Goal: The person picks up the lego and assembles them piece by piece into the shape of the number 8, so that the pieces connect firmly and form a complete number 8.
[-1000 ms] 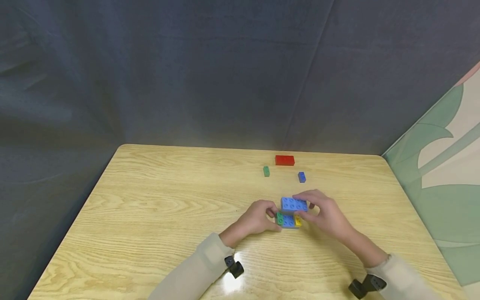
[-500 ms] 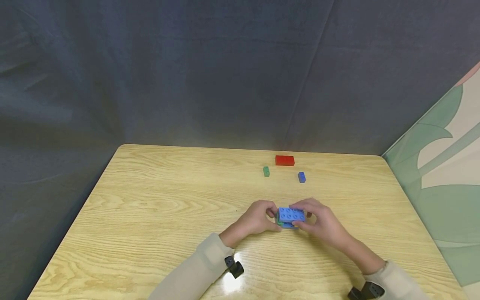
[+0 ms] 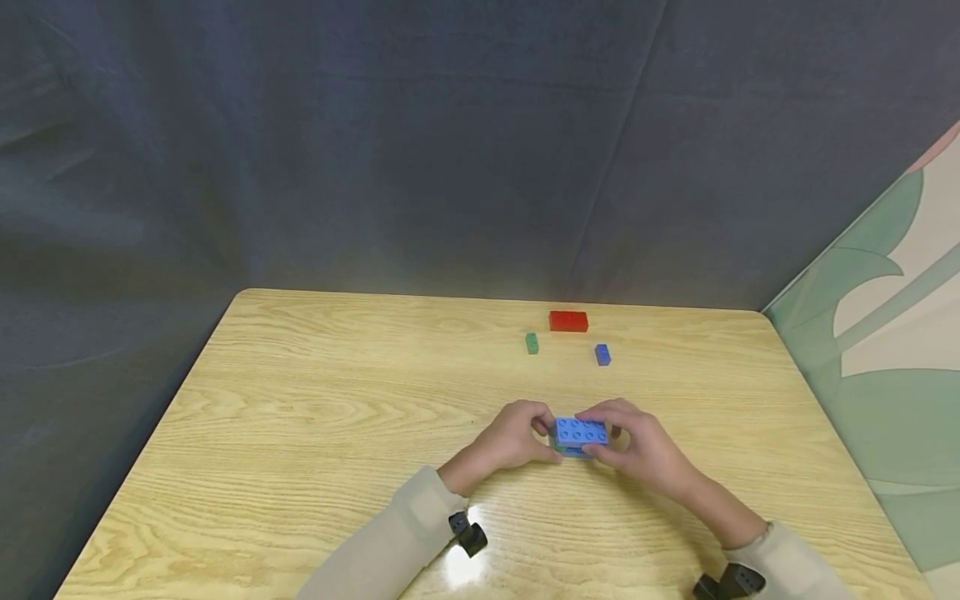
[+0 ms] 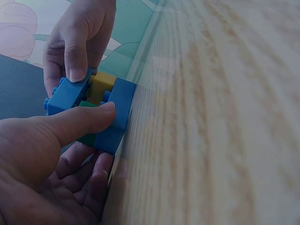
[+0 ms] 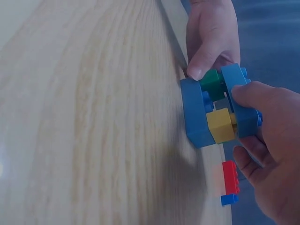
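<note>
A long blue brick (image 5: pixel 195 115) lies flat on the table, with a green brick (image 5: pixel 213 84) on one end and a yellow brick (image 5: pixel 220 125) on the other. Thumb and fingers of my left hand (image 3: pixel 517 435) hold this base at its green end. Over it, my right hand (image 3: pixel 641 446) pinches a second blue brick (image 3: pixel 582 432) by its yellow-side end, studs up. In the right wrist view, yellow studs show in a narrow gap under this upper brick. From the head, it hides most of the bricks below.
Farther back on the wooden table (image 3: pixel 337 375) lie a red brick (image 3: pixel 568 322), a small green brick (image 3: pixel 532 343) and a small blue brick (image 3: pixel 603 355). A dark curtain (image 3: pixel 450 167) hangs behind the table; a patterned wall (image 3: pixel 885 375) stands at the right.
My right hand has brought the upper blue brick down and slightly left, from behind the base to right over its green and yellow bricks. The left hand has kept its hold.
</note>
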Motion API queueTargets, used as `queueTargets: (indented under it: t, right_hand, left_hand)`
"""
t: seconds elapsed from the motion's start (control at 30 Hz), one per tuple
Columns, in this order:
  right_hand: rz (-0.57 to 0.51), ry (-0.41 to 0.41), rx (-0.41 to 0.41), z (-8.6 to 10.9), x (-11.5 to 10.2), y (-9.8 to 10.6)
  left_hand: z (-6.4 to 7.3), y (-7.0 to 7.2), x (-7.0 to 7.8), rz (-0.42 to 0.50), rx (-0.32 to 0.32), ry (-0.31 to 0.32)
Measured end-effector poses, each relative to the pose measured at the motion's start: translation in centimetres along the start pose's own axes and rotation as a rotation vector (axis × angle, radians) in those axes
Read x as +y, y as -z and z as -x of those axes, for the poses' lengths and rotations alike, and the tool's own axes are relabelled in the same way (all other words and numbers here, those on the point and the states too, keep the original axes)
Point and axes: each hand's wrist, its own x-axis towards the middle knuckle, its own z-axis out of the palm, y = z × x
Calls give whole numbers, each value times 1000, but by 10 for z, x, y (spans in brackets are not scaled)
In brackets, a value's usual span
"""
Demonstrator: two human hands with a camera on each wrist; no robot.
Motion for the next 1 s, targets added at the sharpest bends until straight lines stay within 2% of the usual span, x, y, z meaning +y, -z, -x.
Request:
queueTargets:
  t: [0.3,0.53,0.83,1.0]
  right_hand:
    - [22,-17,-33,-5,-1,1]
    - [44,0,-22,-4,-3,-2]
    - [69,-69,-58,-7,-3,-5]
    - [47,-76,-56,-6,-1,-7]
  left_hand:
    - [0,0,0,3,8,-1]
    - [1,0,0,-7,7,-5]
    - [0,2,0,1,12,2]
    - [0,3,-2,5,12,3]
